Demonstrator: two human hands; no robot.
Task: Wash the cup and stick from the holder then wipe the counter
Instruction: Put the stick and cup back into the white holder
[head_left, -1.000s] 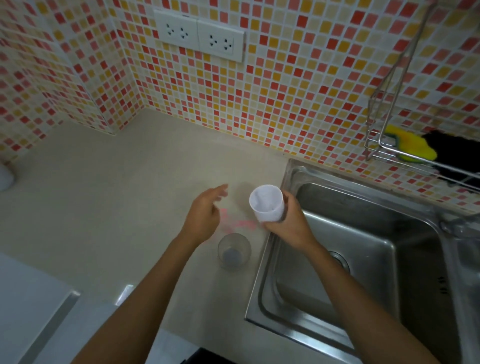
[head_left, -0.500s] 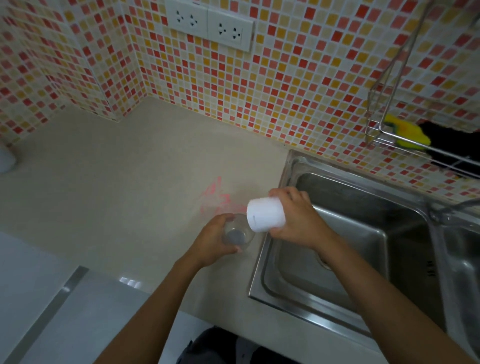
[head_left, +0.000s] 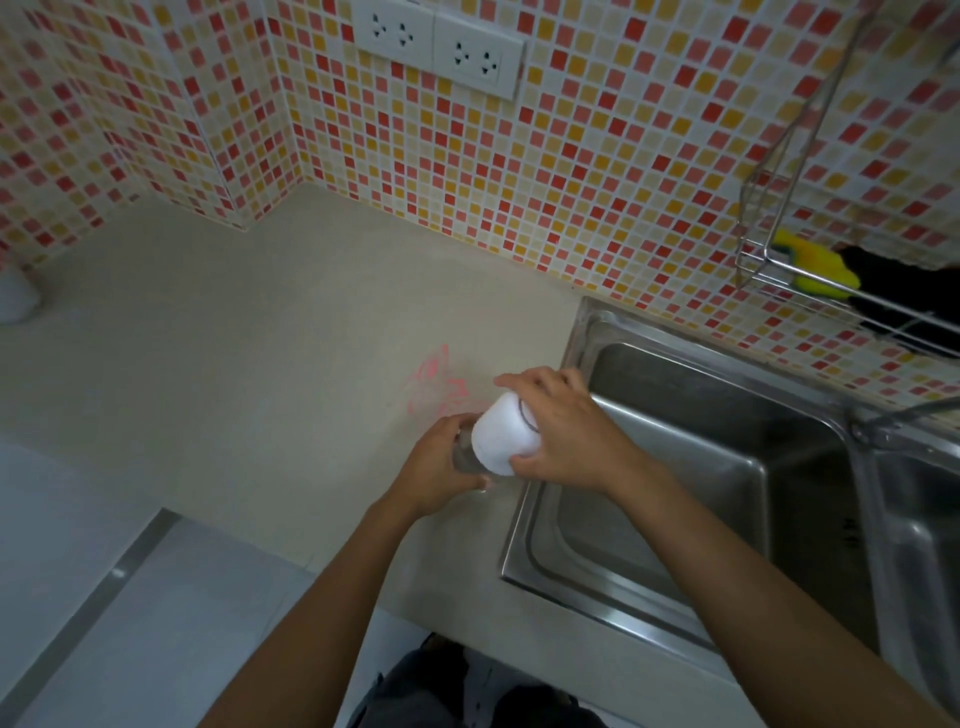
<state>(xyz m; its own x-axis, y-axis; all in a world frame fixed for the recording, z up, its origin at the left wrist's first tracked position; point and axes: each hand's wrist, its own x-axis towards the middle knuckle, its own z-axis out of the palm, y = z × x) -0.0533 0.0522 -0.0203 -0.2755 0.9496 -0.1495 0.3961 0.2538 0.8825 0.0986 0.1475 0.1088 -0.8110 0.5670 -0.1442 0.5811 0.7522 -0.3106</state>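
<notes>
My right hand (head_left: 566, 431) grips a white plastic cup (head_left: 501, 434), tipped over with its mouth pointing down-left into a clear glass (head_left: 463, 457). My left hand (head_left: 436, 467) is wrapped around that glass, which stands on the beige counter (head_left: 234, 364) just left of the sink rim. Most of the glass is hidden by the cup and my fingers. A pink stain (head_left: 434, 387) marks the counter right behind my hands. No stick is visible.
The steel sink (head_left: 675, 467) lies to the right, with a tap base (head_left: 862, 428) at its far corner. A wire rack (head_left: 810, 280) on the tiled wall holds a yellow-green sponge (head_left: 815, 265) and something black. A white object (head_left: 15, 299) sits at the far left.
My left hand dropped from above the counter and closed on the glass. My right hand turned the white cup from upright to mouth-down over the glass.
</notes>
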